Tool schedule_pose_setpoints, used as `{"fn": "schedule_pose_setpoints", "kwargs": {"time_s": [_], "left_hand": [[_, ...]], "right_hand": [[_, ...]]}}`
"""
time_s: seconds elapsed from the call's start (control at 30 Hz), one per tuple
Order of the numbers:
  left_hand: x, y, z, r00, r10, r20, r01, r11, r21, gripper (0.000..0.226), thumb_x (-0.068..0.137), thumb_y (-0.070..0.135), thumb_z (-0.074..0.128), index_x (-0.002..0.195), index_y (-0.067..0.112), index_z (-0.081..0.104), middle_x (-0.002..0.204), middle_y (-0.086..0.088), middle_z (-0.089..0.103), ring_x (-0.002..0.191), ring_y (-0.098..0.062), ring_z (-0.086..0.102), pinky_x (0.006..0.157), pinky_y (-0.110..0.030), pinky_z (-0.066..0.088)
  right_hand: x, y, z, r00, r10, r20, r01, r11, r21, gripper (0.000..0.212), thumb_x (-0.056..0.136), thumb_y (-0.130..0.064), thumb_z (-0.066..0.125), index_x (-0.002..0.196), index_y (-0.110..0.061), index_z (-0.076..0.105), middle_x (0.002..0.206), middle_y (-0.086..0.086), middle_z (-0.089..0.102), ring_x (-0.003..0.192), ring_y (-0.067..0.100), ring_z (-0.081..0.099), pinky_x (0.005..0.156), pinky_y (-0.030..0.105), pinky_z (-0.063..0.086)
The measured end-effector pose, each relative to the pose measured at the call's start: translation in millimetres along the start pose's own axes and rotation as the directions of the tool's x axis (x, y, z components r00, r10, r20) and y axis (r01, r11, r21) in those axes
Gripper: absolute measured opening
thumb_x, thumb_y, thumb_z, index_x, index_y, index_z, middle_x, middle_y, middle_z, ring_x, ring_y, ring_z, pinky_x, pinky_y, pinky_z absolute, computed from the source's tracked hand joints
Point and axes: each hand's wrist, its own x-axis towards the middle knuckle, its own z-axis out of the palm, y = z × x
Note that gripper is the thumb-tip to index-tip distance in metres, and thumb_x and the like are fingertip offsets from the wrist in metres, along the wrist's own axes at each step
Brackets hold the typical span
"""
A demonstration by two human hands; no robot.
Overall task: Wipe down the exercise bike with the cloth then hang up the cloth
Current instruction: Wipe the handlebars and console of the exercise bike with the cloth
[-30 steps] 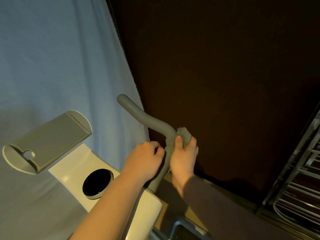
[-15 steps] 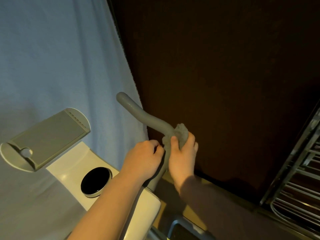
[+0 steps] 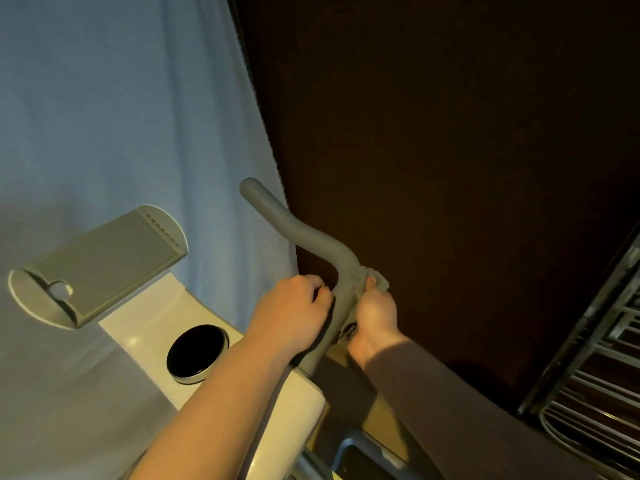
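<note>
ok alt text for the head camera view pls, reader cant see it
The right hand presses a grey cloth against the exercise bike's grey handlebar while the left hand grips the bar beside it. A tablet holder and round black display sit lower left.

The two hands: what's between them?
In the head view, the grey handlebar of the exercise bike runs up between the left hand and the right hand, which presses a grey cloth against it.
</note>
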Motion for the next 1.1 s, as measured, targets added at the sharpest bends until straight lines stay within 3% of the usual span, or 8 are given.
{"fn": "schedule_pose_setpoints", "kwargs": {"time_s": [0.2, 0.33, 0.5, 0.6, 0.77, 0.87, 1.03, 1.1], "left_hand": [[2.0, 0.0, -1.0, 1.000, -0.009, 0.017, 0.009, 1.000, -0.021, 0.026, 0.099, 0.033, 0.043, 0.088, 0.023, 0.063, 0.083, 0.000, 0.065, 0.075, -0.014, 0.060, 0.074, -0.040, 0.052], [-0.8, 2.3, -3.1, 0.999, 0.012, -0.047, -0.016, 0.997, -0.073, 0.014, 0.097, 0.029, 0.049, 0.095, 0.030, 0.063, 0.089, 0.007, 0.065, 0.076, -0.007, 0.059, 0.072, -0.031, 0.052], [-2.2, 1.2, -5.3, 0.993, 0.020, -0.117, -0.040, 0.984, -0.174, 0.011, 0.092, 0.025, 0.058, 0.087, 0.031, 0.065, 0.087, 0.013, 0.063, 0.079, -0.004, 0.058, 0.070, -0.022, 0.048], [-1.9, 0.1, -4.7, 0.993, 0.028, -0.113, -0.051, 0.976, -0.209, 0.011, 0.090, 0.023, 0.060, 0.087, 0.030, 0.067, 0.085, 0.010, 0.066, 0.077, -0.006, 0.059, 0.071, -0.029, 0.052], [-1.6, -1.5, -4.9, 0.991, 0.047, -0.122, -0.077, 0.964, -0.253, 0.014, 0.089, 0.020, 0.063, 0.084, 0.031, 0.069, 0.083, 0.010, 0.067, 0.075, -0.001, 0.059, 0.068, -0.017, 0.048], [-1.7, -1.3, -5.6, 0.992, 0.034, -0.120, -0.067, 0.958, -0.277, 0.014, 0.088, 0.019, 0.063, 0.080, 0.030, 0.069, 0.080, 0.008, 0.067, 0.073, -0.003, 0.058, 0.067, -0.019, 0.047], [-3.3, -1.7, -6.5, 0.991, -0.017, -0.131, -0.026, 0.947, -0.320, 0.015, 0.089, 0.020, 0.063, 0.081, 0.030, 0.069, 0.079, 0.008, 0.068, 0.072, -0.007, 0.061, 0.070, -0.026, 0.052], [-5.5, -1.4, -7.9, 0.989, -0.043, -0.142, -0.011, 0.935, -0.355, 0.015, 0.090, 0.019, 0.061, 0.079, 0.027, 0.069, 0.078, 0.004, 0.067, 0.072, -0.012, 0.062, 0.072, -0.035, 0.054]], "right_hand": [[-19.6, 14.0, -9.8, 0.979, -0.192, 0.074, 0.204, 0.950, -0.236, 0.045, 0.101, -0.038, 0.040, 0.140, -0.019, 0.027, 0.138, 0.010, 0.039, 0.125, 0.028, 0.045, 0.107, 0.047, 0.037], [-10.6, 5.5, -10.8, 0.907, -0.390, 0.158, 0.421, 0.828, -0.370, 0.049, 0.100, -0.036, 0.042, 0.144, -0.023, 0.024, 0.138, 0.005, 0.033, 0.125, 0.022, 0.043, 0.104, 0.038, 0.039], [-17.0, 6.3, -27.9, 0.773, -0.538, 0.336, 0.625, 0.558, -0.546, 0.052, 0.099, -0.033, 0.045, 0.145, -0.025, 0.023, 0.122, -0.003, 0.032, 0.119, 0.017, 0.042, 0.099, 0.036, 0.043], [5.7, -20.5, -13.6, 0.637, -0.623, 0.453, 0.686, 0.191, -0.702, 0.042, 0.099, -0.029, 0.046, 0.138, -0.024, 0.033, 0.128, 0.002, 0.037, 0.118, 0.018, 0.042, 0.094, 0.035, 0.045], [4.0, -26.2, -14.3, 0.600, -0.592, 0.538, 0.691, 0.046, -0.721, 0.037, 0.098, -0.032, 0.044, 0.134, -0.026, 0.037, 0.127, 0.003, 0.037, 0.117, 0.018, 0.038, 0.093, 0.035, 0.045], [1.8, -26.7, -30.7, 0.539, -0.551, 0.636, 0.756, -0.015, -0.654, 0.034, 0.098, -0.035, 0.044, 0.131, -0.029, 0.042, 0.125, -0.002, 0.034, 0.117, 0.015, 0.036, 0.094, 0.034, 0.045], [7.9, -45.6, -22.5, 0.583, -0.507, 0.635, 0.736, -0.003, -0.677, 0.029, 0.097, -0.041, 0.046, 0.125, -0.034, 0.046, 0.116, -0.006, 0.036, 0.110, 0.014, 0.045, 0.084, 0.033, 0.051], [-6.9, -32.8, -29.8, 0.518, -0.515, 0.683, 0.748, -0.114, -0.654, 0.029, 0.096, -0.041, 0.046, 0.124, -0.034, 0.047, 0.113, -0.006, 0.033, 0.106, 0.011, 0.040, 0.079, 0.026, 0.048]]}}
